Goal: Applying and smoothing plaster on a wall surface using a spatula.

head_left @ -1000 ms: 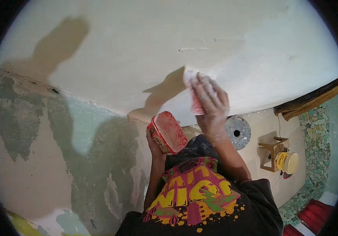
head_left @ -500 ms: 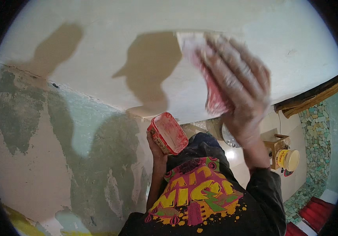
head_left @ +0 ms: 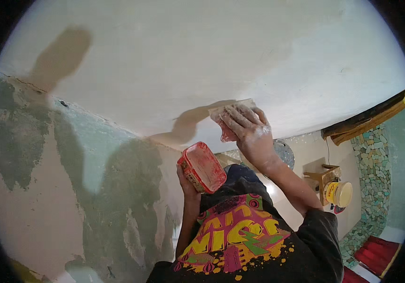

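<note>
My left hand (head_left: pixel 187 185) is closed round a red rectangular plastic tub (head_left: pixel 205 167), smeared inside with pale paste and tilted toward me. My right hand (head_left: pixel 253 134), dusty with white, grips a flat spreader (head_left: pixel 220 114) with a pale edge and a red, white-smeared body. The spreader's edge lies against the pale wall (head_left: pixel 198 56), casting a shadow to its left, a little above and right of the tub. My fingers are laid over the spreader, so part of it is hidden.
A patchy green-and-beige wall (head_left: pixel 42 179) meets the pale one along a cracked corner at left. To the right are a round speckled object (head_left: pixel 283 153), a wooden stool (head_left: pixel 322 179), a yellow bucket (head_left: pixel 341 193), a wooden ledge (head_left: pixel 363 120), pebbled edging (head_left: pixel 370 174) and red fabric (head_left: pixel 372 254).
My right hand with the spreader first swept up and closer, then came down and left to lower on the pale wall. The tub in my left hand has shifted slightly downward.
</note>
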Tool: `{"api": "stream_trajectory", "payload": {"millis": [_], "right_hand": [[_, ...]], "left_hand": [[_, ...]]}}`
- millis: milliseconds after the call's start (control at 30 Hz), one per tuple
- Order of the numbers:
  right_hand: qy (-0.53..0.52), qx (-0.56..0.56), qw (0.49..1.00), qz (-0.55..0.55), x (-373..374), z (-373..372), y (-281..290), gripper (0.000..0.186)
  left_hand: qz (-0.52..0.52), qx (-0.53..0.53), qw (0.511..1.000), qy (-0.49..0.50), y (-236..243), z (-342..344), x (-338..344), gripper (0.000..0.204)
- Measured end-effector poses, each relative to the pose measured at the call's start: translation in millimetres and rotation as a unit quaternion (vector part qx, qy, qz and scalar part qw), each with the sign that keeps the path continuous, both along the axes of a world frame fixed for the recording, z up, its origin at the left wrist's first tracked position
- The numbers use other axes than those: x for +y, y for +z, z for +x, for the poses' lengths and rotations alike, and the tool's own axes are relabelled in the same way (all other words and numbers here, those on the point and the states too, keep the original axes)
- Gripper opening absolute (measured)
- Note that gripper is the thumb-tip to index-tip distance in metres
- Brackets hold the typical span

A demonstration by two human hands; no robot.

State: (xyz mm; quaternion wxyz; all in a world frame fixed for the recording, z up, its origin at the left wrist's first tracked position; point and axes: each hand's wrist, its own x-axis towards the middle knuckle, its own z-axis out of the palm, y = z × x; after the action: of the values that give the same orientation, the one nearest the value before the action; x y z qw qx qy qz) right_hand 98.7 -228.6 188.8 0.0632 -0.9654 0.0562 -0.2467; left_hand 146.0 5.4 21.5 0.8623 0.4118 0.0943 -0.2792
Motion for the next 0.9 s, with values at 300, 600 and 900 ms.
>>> {"api": "stream_trajectory", "payload": {"millis": [300, 600, 900], "right_hand": [[-0.061, -0.281, 0.954, -0.082, -45.5, -1.0, 114.3, 0.045], [-0.074, -0.188, 0.978, -0.053, -42.2, -6.8, 43.7, 0.039], [-0.015, -0.106, 0.983, 0.147, -40.6, -19.0, 22.2, 0.048]], "left_hand": [[-0.047, 0.049, 0.998, -0.012, 7.3, 1.0, -4.2, 0.068], [-0.066, 0.009, 0.998, 0.000, -5.7, 3.7, 0.3, 0.065], [-0.048, -0.002, 0.999, -0.026, -2.9, 12.2, -3.4, 0.068]]}}
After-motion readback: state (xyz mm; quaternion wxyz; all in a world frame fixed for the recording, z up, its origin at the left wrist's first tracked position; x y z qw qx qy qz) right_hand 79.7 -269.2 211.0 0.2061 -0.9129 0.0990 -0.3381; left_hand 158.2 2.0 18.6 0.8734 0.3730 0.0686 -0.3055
